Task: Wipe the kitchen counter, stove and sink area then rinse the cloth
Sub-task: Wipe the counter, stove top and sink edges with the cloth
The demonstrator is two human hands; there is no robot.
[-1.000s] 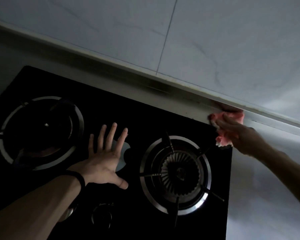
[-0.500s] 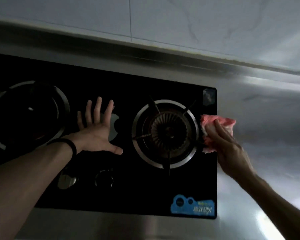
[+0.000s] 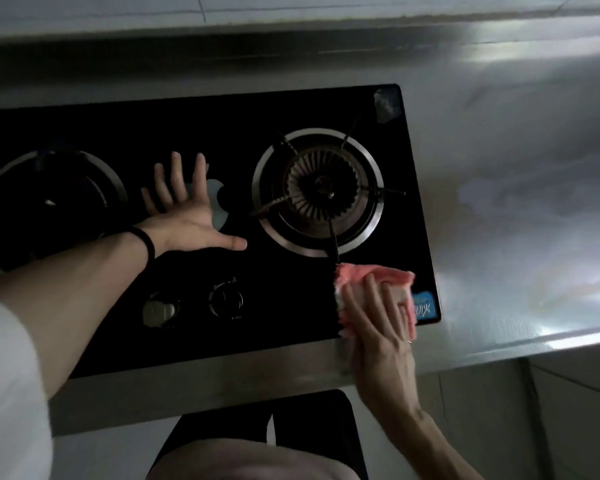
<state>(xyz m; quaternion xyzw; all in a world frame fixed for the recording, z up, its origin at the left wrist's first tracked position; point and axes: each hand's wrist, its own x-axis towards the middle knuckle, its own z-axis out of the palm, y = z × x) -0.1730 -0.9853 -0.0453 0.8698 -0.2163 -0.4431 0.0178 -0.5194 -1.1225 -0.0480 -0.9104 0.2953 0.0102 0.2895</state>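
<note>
Since half a second ago the right hand (image 3: 378, 327) has slid the pink cloth (image 3: 374, 275) from beside the right burner (image 3: 317, 192) down to the front right corner of the stove (image 3: 291, 109); the left hand (image 3: 187, 216) has stayed flat, fingers spread, holding nothing, on the glass between two burners; the left burner (image 3: 52, 199) lies partly past the frame's left edge; two knobs (image 3: 226, 301) sit near the stove's front edge; the cloth is pink with a paler fold, crumpled, pressed under the flattened right fingers, half covering a blue sticker (image 3: 426, 306); to the right the steel tabletop (image 3: 520, 202) is bare and streaked, open out to its front lip.
</note>
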